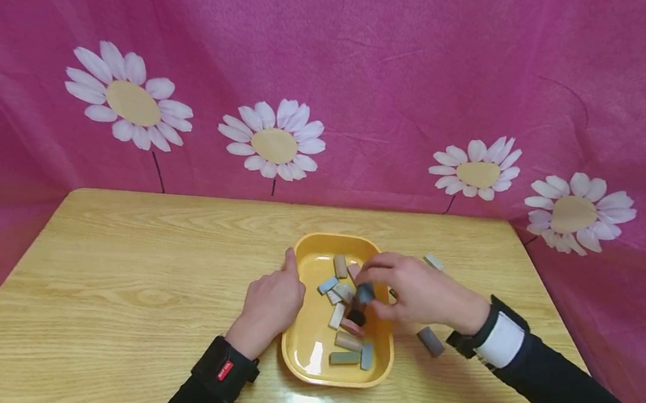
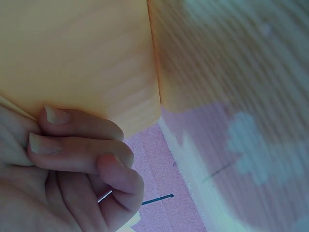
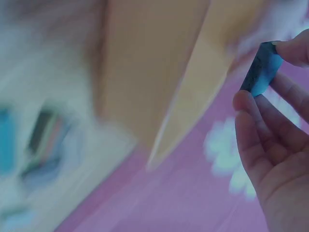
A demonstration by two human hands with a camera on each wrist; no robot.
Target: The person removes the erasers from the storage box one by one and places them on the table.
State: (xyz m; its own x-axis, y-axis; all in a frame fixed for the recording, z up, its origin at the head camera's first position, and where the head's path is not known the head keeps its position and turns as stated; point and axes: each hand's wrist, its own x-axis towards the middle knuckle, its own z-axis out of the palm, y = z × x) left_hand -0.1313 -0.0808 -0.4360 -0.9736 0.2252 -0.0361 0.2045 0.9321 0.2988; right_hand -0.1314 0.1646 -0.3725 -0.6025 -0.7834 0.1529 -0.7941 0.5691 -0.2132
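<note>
Left hand [image 1: 271, 300] grips the tray [image 1: 299, 355], right hand [image 1: 417, 287] pinches a block [image 3: 263, 70]; many blocks [image 1: 345, 358] lie inside; those by the right hand seem outstanding.

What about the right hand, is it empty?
No, the right-wrist view shows the right hand pinching a dark bluish block.

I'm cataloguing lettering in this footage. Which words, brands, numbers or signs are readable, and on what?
None can be read for certain.
Red tag on the left wristband: pale marks, too small to read.
White patch on the right wristband: no lettering visible.
Yellow tray: no lettering visible.
</note>
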